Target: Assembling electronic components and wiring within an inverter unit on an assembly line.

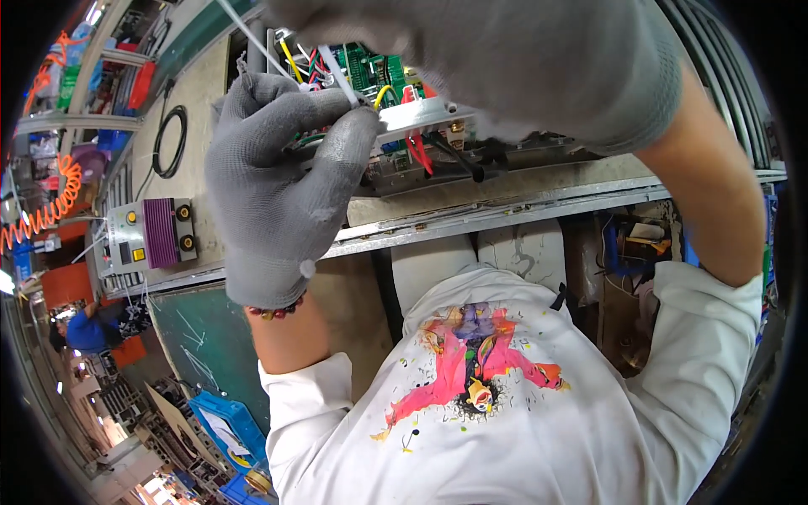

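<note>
My left hand (282,181), in a grey knit glove, is at the near edge of an electronic unit, its thumb and index finger pinched on a white plastic strip that looks like a cable tie (338,77). Another length of white strip (252,38) rises to the upper left beyond the knuckles; whether it is the same tie is hidden. Inside the unit, green circuit boards (370,69) sit among yellow, red and black wires. My right hand (522,63), also gloved and somewhat blurred, reaches across above the unit. Its fingers are out of sight past the top edge.
Red wires (418,156) and a black cable end (476,172) hang over the unit's front. On the bench to the left stand a purple-and-grey box with knobs (156,234) and a coiled black cable (171,141). A blue case (227,429) lies lower left. A co-worker (84,330) is farther off.
</note>
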{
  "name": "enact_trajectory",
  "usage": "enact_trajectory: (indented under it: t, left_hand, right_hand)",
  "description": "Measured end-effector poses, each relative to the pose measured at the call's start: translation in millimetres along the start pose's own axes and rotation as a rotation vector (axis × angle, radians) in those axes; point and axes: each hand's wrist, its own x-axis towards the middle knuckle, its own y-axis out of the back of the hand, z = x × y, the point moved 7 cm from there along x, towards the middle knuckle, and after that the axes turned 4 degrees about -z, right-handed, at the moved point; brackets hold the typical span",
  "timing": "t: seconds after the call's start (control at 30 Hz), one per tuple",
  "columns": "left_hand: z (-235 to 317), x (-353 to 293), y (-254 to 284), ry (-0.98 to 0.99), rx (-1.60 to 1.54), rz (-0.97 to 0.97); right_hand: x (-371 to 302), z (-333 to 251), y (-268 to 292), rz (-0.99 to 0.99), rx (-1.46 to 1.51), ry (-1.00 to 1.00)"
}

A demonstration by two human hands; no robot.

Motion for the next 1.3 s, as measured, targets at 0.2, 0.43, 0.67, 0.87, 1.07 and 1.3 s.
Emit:
enact_trajectory:
  t: [0.2,0.43,0.67,0.87,1.07,1.3]
  left_hand:
    - [-4.9,-4.2,0.0,-0.086,-0.067,0.037]
    - [4.7,-17.3,1.9,-0.426,0.158,0.146]
    - [-9.5,-29.3,-11.2,-0.279,0.144,0.131]
    - [-5.6,-66.3,-13.0,-0.315,0.298,0.414]
    - [-27.2,-125.0,-41.5,-0.411,-0.156,0.284]
    - [4.4,-108.2,-97.9,-0.326,-0.237,0.003]
  right_hand:
    - [-4.7,16.5,-0.1,0.073,0.205,-0.110]
    - [-19.4,25.7,-44.4,-0.325,-1.243,0.850]
    - [-38.5,6.6,-53.8,0.318,-1.151,1.124]
    - [-131.5,75.3,-54.8,0.785,-1.632,0.957]
    - [-477.0,148.5,151.2,1.834,-1.408,-0.581]
    - [-538.3,226.0,233.3,1.378,-1.509,-1.094]
